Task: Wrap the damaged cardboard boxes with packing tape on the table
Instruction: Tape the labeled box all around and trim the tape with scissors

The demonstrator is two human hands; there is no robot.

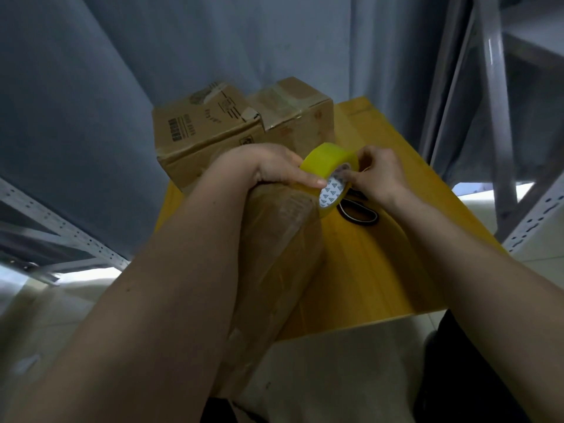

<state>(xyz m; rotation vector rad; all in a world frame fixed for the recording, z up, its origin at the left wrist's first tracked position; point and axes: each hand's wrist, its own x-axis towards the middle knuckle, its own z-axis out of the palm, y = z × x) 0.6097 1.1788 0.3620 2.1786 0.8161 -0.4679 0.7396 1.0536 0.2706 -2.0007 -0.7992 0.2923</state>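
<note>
Tape roll (331,175), yellow, held up against the far top end of a long cardboard box (274,239) leaning from the near edge of the yellow bench (381,239) toward the person. Left hand (274,167) on the top of this box, fingers curled over its end, thumb lying along the tape edge and pressing it down. Right hand (381,175) at the roll, fingers pinching its rim near the white core. Box surface shiny, probably already covered with some tape, so likely a little slippery; cardboard stiff but dented, probably light, easy to crush at the corners. Best taken at the ends or edges, not at the flat middle. Roll itself stiff and light, best held through the core and by the rim, away from the sticky side. Two more cardboard boxes (213,129) standing at the far end of the bench, touching each other, one with a torn flap. Dark ring-shaped thing (360,212) lying on the bench just under the right hand, unclear what.
</note>
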